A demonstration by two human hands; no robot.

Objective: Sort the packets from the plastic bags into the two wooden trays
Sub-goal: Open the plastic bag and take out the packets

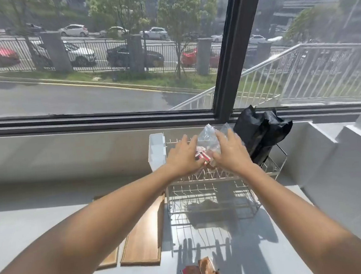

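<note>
A clear plastic bag [210,137] with red and brown packets inside rests on the top tier of a wire dish rack [212,190]. My left hand [182,156] grips the bag's left side near a red packet [201,156]. On the bag's right side, my right hand [230,151] holds it too. Two wooden trays lie on the counter left of the rack: one in full view [144,234], and one [110,259] mostly hidden under my left arm. Two brown packets [202,272] lie loose on the counter near the front edge.
A black plastic bag [261,134] stands at the rack's right end. A white plastic holder [156,151] hangs on the rack's left end. A window ledge and a large window run behind the rack. A grey step rises at the right.
</note>
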